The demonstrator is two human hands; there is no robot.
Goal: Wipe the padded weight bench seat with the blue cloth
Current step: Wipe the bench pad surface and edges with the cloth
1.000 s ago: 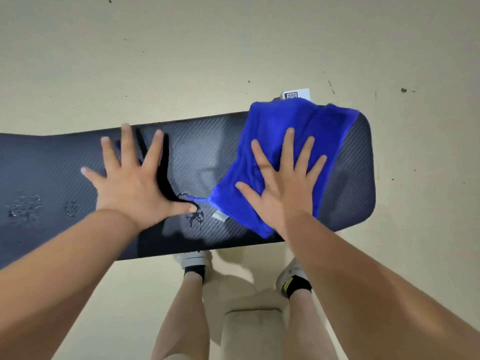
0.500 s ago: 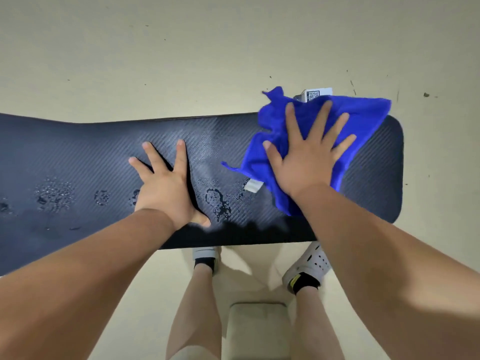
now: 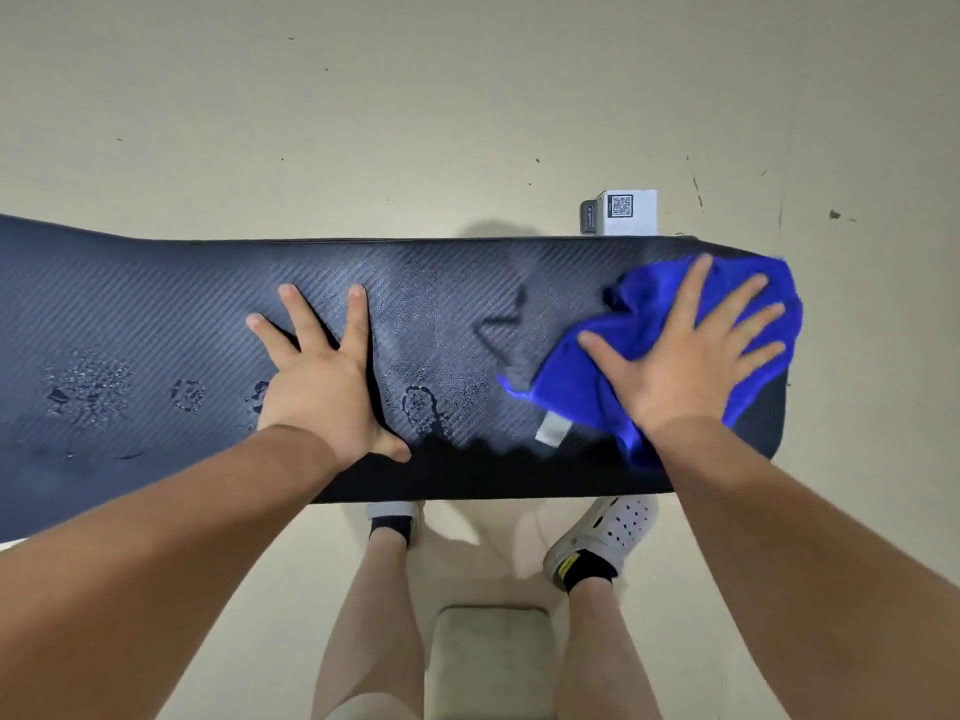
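Observation:
The dark padded bench seat (image 3: 156, 304) runs left to right across the head view, its weave-textured cover marked with water droplets and damp smears. A bunched blue cloth (image 3: 576, 376) with a white tag lies at the seat's right end. My right hand (image 3: 685, 356) presses flat on the cloth, fingers spread, slightly blurred. My left hand (image 3: 322, 381) lies flat on the bare seat near the middle, fingers apart, holding nothing.
A small white box with a QR code (image 3: 623, 210) sits on the beige floor just behind the seat's right end. My legs and a white perforated shoe (image 3: 608, 532) stand below the seat's near edge. A pale block (image 3: 488, 657) rests between my feet.
My right hand has pushed the blue cloth rightward toward the seat's right end, leaving damp streaks behind. My left hand stays planted on the seat. The camera has shifted.

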